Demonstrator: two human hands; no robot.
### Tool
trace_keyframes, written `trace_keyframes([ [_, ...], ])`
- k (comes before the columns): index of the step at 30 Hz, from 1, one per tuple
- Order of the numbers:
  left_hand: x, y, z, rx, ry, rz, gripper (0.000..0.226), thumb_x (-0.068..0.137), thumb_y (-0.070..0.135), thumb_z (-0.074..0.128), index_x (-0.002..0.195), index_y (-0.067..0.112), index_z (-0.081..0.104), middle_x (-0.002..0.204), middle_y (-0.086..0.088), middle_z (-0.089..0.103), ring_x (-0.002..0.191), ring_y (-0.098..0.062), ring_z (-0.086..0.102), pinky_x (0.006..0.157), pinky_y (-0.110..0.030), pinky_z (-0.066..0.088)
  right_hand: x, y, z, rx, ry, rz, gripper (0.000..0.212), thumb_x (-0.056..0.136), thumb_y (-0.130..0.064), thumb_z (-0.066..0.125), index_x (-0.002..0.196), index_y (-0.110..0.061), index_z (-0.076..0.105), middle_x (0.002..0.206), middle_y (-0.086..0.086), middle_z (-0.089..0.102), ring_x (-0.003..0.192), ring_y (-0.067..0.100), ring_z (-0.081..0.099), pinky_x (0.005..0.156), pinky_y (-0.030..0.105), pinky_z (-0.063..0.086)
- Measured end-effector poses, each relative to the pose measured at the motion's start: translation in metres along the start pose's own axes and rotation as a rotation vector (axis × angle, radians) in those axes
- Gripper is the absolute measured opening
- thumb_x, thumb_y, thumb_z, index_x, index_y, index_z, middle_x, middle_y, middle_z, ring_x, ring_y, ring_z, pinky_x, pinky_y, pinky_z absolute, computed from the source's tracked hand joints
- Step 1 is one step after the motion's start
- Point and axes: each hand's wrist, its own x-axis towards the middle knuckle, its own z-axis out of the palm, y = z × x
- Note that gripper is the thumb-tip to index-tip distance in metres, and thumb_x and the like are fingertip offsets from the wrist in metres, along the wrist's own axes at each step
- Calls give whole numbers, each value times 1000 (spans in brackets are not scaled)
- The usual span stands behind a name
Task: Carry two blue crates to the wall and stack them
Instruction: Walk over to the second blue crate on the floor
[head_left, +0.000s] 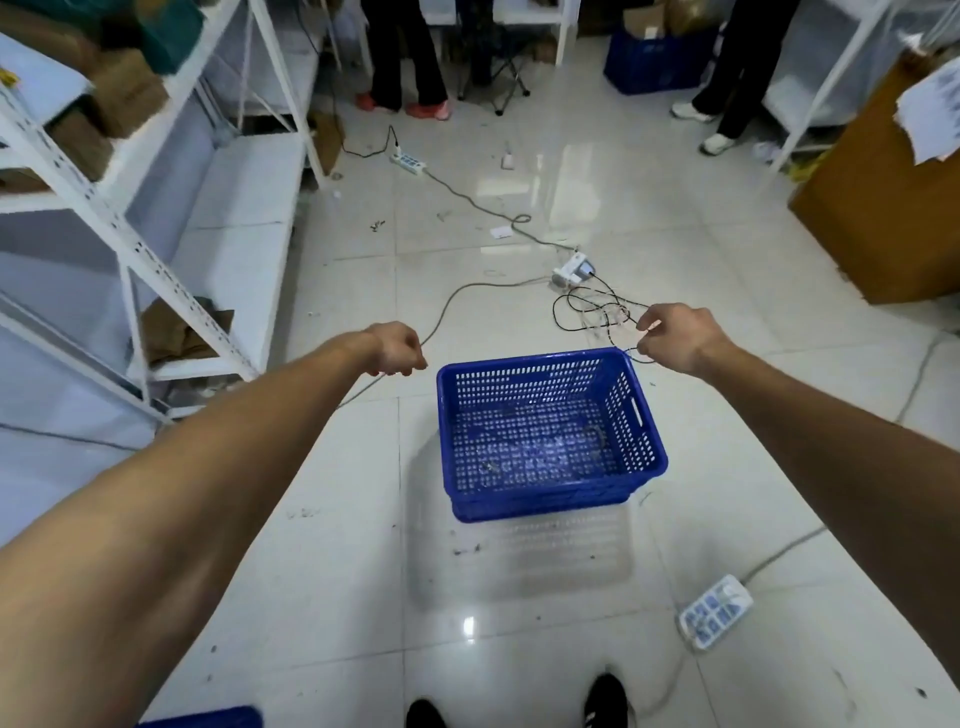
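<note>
A blue perforated crate (545, 431) stands on the glossy tiled floor in front of my feet, its inside bare. Both my arms reach out past it. My left hand (397, 349) hovers to the left of the crate's far left corner, fingers curled downward with nothing in them. Just beyond the far right corner is my right hand (675, 338), also loosely curled and not touching the rim. The corner of a second blue crate (208, 718) shows at the bottom left edge.
White metal shelving (130, 244) runs along the left. Power strips (716, 610) and cables (587, 306) lie on the floor around the crate. A brown cabinet (883, 208) stands right. Two people's legs (405, 57) and another blue crate (654, 62) are at the back.
</note>
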Motion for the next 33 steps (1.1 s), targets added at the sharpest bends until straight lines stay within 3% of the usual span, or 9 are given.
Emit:
trace_keyframes([
  [3,12,39,13,20,13,-1,30,98,29,63,121,10,68,103,-4,72,97,-26,62,76,-35,51,17,45,-14,25,-20,17,33,87,-21,65,119,-23,68,121,12,71,108,30,61,89,33,51],
  [6,28,80,34,13,30,-34,32,98,29,63,123,10,67,109,-7,74,109,-30,67,87,-41,56,43,91,-32,52,-26,16,33,88,-22,64,120,-23,68,124,12,71,117,31,59,98,35,50],
  [9,48,116,61,-17,21,-90,33,98,28,62,125,9,65,117,-13,73,109,-32,66,84,-40,55,68,141,-44,84,-46,4,34,88,-21,63,122,-21,69,123,11,73,124,31,55,101,34,47],
  [13,74,153,89,-29,-7,-111,31,97,27,62,123,11,64,120,-13,68,115,-34,64,85,-42,54,93,200,-52,161,-98,72,33,87,-20,64,119,-20,70,110,12,76,119,27,59,96,32,50],
  [15,89,168,99,-46,-41,-117,28,95,26,61,120,12,65,118,-12,69,109,-31,65,83,-41,52,113,219,-59,169,-111,97,33,86,-20,65,119,-21,69,115,12,73,116,26,61,96,33,51],
  [19,119,178,107,-61,-86,-145,26,96,24,63,118,11,66,114,-11,69,100,-25,62,86,-41,52,154,231,-60,180,-140,95,34,85,-21,65,119,-23,69,115,9,74,117,24,59,97,33,51],
  [24,174,170,97,-101,-70,-160,14,94,24,64,104,15,66,106,-10,70,92,-25,61,76,-34,48,215,218,-52,125,-168,57,36,86,-24,65,122,-22,68,117,7,74,122,25,56,94,30,47],
  [28,229,153,90,-85,-86,-164,19,94,23,63,110,12,68,103,-9,68,92,-23,60,69,-29,47,267,199,-31,62,-232,36,37,86,-24,68,123,-20,67,112,4,78,96,20,57,74,24,41],
  [33,303,108,84,-119,-129,-189,21,94,24,64,108,11,70,96,-6,68,87,-21,62,63,-26,45,339,176,20,-6,-309,57,44,85,-25,70,128,-20,64,122,7,72,115,26,59,89,27,45],
])
